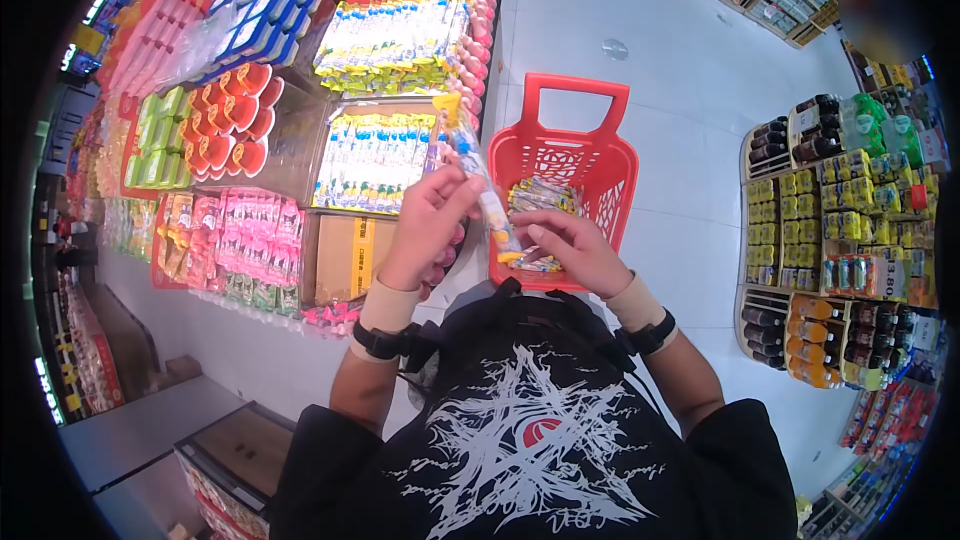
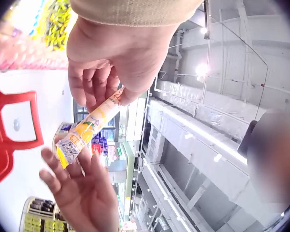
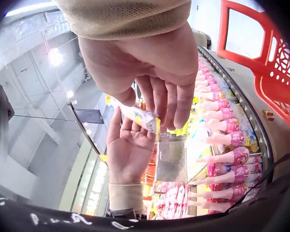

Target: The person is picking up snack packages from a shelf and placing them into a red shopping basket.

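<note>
My left hand (image 1: 432,225) pinches a long, slim wrapped snack (image 1: 488,202) between thumb and fingers. In the left wrist view the wrapper (image 2: 85,129) shows orange fruit pictures and a yellow end, with the left hand (image 2: 121,63) around its upper part. My right hand (image 1: 578,248) is beside the lower end, its fingers loosely bent and not closed round it; whether they touch it I cannot tell. Below and behind the hands stands a red basket (image 1: 622,180), with several similar wrapped packs (image 1: 542,196) inside.
To the left, a display holds rows of wrapped sticks (image 1: 375,162), pink packets (image 1: 258,230), red-lidded cups (image 1: 232,115) and blue boxes (image 1: 262,25). A cardboard box (image 1: 342,258) sits at its near edge. Shelves of drinks (image 1: 800,210) stand on the right, across a pale floor (image 1: 690,175).
</note>
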`<control>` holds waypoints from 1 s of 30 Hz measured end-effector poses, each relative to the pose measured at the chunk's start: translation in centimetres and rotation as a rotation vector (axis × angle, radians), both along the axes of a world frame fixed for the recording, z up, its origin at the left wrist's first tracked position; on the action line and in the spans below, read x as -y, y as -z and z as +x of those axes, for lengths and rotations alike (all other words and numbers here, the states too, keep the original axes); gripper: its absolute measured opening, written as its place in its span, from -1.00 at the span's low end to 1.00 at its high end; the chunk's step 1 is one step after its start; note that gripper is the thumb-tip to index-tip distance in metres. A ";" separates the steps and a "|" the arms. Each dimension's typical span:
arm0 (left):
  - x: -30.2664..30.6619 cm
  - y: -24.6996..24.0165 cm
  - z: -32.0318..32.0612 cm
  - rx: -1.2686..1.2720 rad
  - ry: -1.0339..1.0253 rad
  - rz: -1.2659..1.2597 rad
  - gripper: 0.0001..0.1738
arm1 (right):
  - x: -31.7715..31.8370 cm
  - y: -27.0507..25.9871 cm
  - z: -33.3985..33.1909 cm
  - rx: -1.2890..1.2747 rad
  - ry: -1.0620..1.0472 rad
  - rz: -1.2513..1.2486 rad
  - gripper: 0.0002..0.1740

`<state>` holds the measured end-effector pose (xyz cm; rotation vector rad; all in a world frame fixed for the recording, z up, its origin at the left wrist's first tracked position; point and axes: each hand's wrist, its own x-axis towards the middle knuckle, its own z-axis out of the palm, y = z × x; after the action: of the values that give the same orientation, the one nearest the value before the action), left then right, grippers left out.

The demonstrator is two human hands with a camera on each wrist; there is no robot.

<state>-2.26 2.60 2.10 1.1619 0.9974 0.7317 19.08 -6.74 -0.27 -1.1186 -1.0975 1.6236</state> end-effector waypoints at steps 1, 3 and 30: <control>-1.1 -0.1 -1.2 0.001 -0.027 0.017 -0.84 | -0.1 0.4 0.0 -0.013 0.022 -0.005 -0.65; -3.3 -0.1 -3.2 0.057 -0.110 0.123 -0.80 | 0.0 1.1 0.6 -0.040 0.069 -0.019 -0.66; -13.5 14.3 -4.4 -1.162 0.281 0.616 -0.60 | 2.0 2.3 0.7 0.029 0.228 -0.104 -0.69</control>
<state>-6.61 16.13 -12.24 2.3286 1.5349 0.0467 19.81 -8.74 -2.54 -1.2893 -0.8762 1.5018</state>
